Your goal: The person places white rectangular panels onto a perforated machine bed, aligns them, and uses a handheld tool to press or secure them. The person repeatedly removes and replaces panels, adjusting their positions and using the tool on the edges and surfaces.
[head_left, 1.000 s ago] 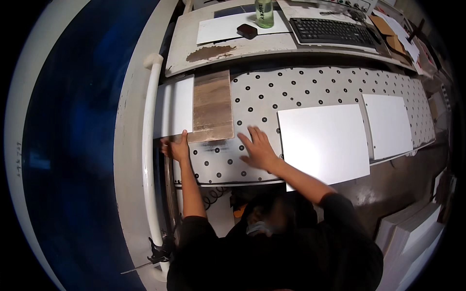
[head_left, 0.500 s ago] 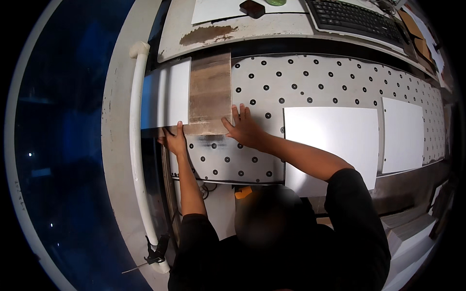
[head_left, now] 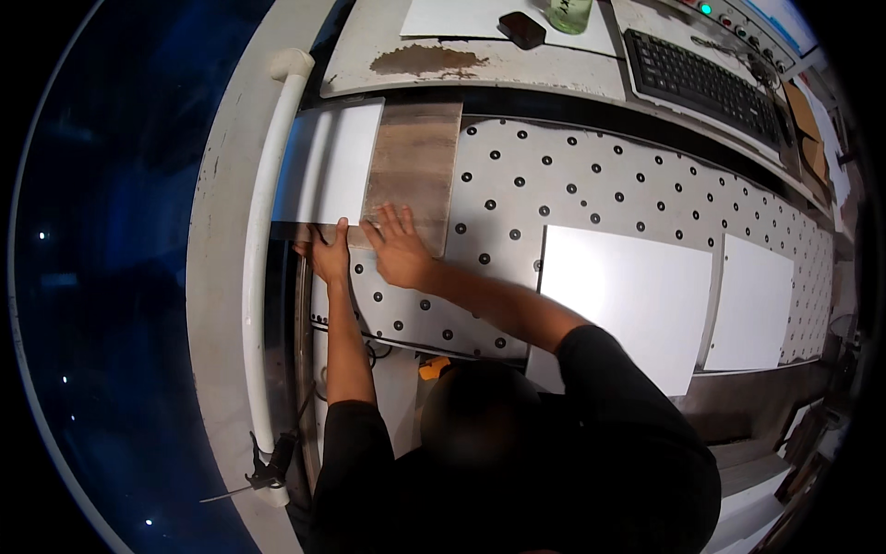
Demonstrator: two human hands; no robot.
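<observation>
A stack of white sheets [head_left: 340,166] lies against a brown wooden board [head_left: 413,152] at the left end of the dotted metal table. My left hand [head_left: 329,254] is at the near edge of the white stack, thumb stretched up against its near right corner and apart from the fingers. Some of its fingertips are hidden at the dark edge below the stack. My right hand [head_left: 403,251] lies flat on the near part of the brown board, fingers spread and pointing away, holding nothing.
Two white stacks, a larger one [head_left: 628,300] and a smaller one [head_left: 752,300], lie on the dotted table [head_left: 503,217] to the right. A white pipe [head_left: 263,240] runs along the left. On the far ledge are a black keyboard [head_left: 706,88], a dark flat object [head_left: 522,30] and a green bottle [head_left: 570,13].
My right hand has moved left from the brown board's right edge onto its surface, closer to my left hand. My left hand stays at the white stack's near edge. The view has turned slightly.
</observation>
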